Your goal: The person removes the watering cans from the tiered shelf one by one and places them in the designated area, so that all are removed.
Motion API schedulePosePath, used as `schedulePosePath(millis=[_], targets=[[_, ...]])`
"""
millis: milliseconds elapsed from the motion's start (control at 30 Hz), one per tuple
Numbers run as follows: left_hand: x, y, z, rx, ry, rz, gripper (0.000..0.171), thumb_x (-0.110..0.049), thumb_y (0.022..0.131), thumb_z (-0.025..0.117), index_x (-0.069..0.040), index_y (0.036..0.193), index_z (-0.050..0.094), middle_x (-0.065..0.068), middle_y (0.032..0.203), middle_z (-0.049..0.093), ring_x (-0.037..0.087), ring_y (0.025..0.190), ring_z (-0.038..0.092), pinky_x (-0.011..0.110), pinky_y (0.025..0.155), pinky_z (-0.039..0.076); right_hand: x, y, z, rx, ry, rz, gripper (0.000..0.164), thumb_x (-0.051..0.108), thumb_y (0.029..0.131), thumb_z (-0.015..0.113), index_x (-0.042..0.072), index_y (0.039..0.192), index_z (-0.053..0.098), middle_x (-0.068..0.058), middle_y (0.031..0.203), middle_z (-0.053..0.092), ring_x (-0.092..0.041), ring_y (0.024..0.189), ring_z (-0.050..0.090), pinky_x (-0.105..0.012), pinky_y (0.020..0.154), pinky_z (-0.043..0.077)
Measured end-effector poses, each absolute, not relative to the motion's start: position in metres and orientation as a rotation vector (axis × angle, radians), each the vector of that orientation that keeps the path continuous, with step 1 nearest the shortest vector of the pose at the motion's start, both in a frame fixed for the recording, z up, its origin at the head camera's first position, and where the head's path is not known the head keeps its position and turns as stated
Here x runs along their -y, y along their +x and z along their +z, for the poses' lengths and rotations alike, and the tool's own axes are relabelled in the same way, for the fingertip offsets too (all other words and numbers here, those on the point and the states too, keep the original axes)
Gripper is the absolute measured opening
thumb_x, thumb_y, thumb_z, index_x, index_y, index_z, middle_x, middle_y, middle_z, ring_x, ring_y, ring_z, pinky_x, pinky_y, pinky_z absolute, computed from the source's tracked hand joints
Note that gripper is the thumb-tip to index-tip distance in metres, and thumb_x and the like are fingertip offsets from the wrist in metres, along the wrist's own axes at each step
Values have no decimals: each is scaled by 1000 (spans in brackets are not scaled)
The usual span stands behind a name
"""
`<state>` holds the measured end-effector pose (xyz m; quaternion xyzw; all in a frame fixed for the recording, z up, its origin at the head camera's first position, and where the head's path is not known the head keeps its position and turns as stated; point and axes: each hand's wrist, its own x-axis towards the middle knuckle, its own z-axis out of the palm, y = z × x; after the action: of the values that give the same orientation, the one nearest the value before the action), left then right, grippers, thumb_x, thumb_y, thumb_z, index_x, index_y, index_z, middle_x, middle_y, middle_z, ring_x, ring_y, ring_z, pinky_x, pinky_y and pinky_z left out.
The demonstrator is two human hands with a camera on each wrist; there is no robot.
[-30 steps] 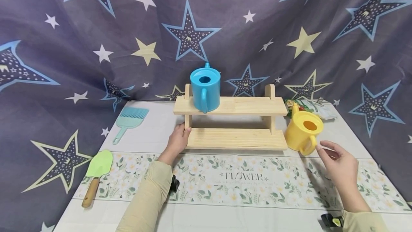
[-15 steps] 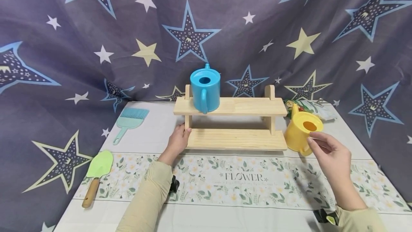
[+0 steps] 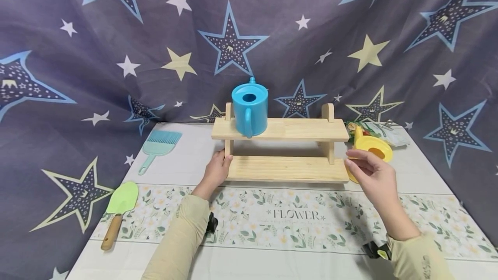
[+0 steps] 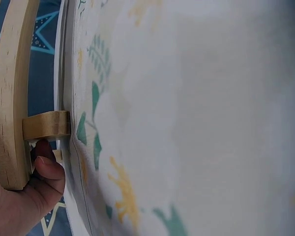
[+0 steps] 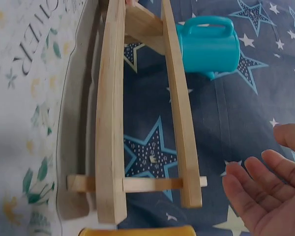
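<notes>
A two-tier wooden shelf rack stands at the middle of the table, with a blue watering can upright on the left of its top board. My left hand grips the left end of the lower board; in the left wrist view its thumb curls under the wood near a short foot. My right hand hovers by the rack's right end, fingers loosely bent and holding nothing. Behind it stands a yellow watering can, its body and handle mostly hidden by the hand.
A teal brush and dustpan set lies at the back left, and a green trowel with a wooden handle at the front left. Plastic packets sit at the back right. A starry cloth hangs behind the table.
My right hand has moved left, away from the yellow watering can's handle and across its front to the rack's right end. My left hand keeps its grip; both cans stay put.
</notes>
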<state>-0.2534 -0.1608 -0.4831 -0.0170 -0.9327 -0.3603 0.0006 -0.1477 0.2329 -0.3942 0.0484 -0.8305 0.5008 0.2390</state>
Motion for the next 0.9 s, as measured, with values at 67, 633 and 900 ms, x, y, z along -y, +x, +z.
schedulePosePath(millis=[67,633,900], targets=[[161,-254,-484,2927,-53,-1126,50,-31,106,40,-2,147,39,19,122,50,35,113,54,52,98,44,-229,-150,-393,2286,151,1371,26,11,91,71,1,115,68,-14,113,67,5,90,63,-9,76,49],[160,-254,-483,2922,-47,-1114,50,-30,106,41,0,146,40,20,124,50,36,114,55,52,98,44,-202,-166,-382,2277,314,1525,26,10,92,70,-2,114,67,-18,111,67,1,89,65,-13,76,52],[161,-254,-484,2925,-53,-1112,51,-31,106,40,0,147,38,20,124,50,35,112,55,52,96,45,-184,-172,-375,2258,385,1572,28,9,91,70,-1,117,67,-18,113,67,0,92,65,-14,78,52]])
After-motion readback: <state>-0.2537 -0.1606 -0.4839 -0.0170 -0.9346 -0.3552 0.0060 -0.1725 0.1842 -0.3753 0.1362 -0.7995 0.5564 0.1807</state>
